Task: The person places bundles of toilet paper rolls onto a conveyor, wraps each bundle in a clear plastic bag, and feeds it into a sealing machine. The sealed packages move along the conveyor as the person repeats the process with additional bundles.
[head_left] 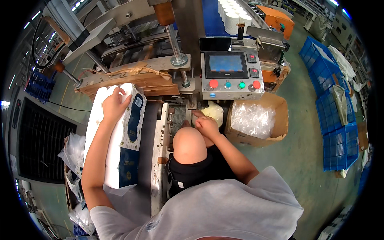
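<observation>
Left hand [115, 107] on the far end of a white-and-blue wrapped pack [123, 144], fingers bent, thumb spread apart from them. Pack lies lengthwise on a dark belt [147, 134], left of the person, its far end near a worn wooden beam [132, 76]. Right hand [207, 126] just beyond the raised knee [190, 146], fingers curled; cannot tell whether it pinches anything. Control panel [234, 89] on far side; carton [245, 138] of clear plastic [253, 120] to the right.

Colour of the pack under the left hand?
The pack is white, with dark blue panels; best seen in the head view.
</observation>
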{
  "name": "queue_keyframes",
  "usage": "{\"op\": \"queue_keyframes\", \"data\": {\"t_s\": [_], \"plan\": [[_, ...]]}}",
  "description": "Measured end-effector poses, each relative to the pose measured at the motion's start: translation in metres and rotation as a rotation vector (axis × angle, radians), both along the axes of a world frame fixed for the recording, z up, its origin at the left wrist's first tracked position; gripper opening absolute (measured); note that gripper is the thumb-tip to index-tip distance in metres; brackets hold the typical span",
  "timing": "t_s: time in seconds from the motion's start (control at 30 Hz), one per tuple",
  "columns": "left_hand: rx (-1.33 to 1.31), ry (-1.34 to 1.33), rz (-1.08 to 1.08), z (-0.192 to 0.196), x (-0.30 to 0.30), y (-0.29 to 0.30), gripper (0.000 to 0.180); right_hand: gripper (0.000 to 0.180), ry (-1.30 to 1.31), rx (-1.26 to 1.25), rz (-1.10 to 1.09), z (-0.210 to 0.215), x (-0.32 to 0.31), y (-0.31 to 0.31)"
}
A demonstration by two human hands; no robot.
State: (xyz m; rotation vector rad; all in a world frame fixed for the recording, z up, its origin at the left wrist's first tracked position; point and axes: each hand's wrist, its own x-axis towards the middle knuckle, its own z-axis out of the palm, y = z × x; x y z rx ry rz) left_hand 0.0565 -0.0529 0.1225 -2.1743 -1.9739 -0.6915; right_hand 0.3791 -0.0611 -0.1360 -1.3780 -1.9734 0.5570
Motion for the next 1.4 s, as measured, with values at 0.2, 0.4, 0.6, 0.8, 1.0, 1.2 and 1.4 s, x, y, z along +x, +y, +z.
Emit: {"op": "queue_keyframes", "data": {"t_s": [0.2, 0.4, 0.6, 0.8, 1.0, 1.2, 1.4], "plan": [[-0.015, 0.096, 0.018, 0.001, -0.003, -0.003, 0.03, 0.016, 0.028, -0.041, 0.049, -0.006, -0.006, -0.009], [0.029, 0.085, -0.022, -0.001, -0.003, -0.003, 0.031, 0.018, 0.046, 0.031, 0.019, -0.009, -0.001, -0.008], [0.026, 0.07, -0.014, -0.001, -0.004, -0.002, 0.031, 0.022, -0.056, 0.052, -0.018, 0.023, 0.013, -0.003], [0.014, 0.057, -0.004, 0.0, -0.002, 0.001, 0.031, 0.022, 0.104, -0.088, 0.003, 0.028, 0.041, -0.011], [-0.002, 0.059, 0.006, 0.002, -0.003, -0.005, 0.031, 0.028, 0.002, -0.004, -0.015, -0.028, 0.025, -0.027], [0.015, 0.049, -0.006, 0.002, -0.004, -0.006, 0.031, 0.03, -0.111, -0.022, 0.065, -0.021, 0.007, -0.023], [0.015, 0.047, -0.021, -0.001, -0.006, -0.003, 0.03, 0.032, -0.146, -0.02, -0.003, 0.003, 0.014, -0.029]]}}
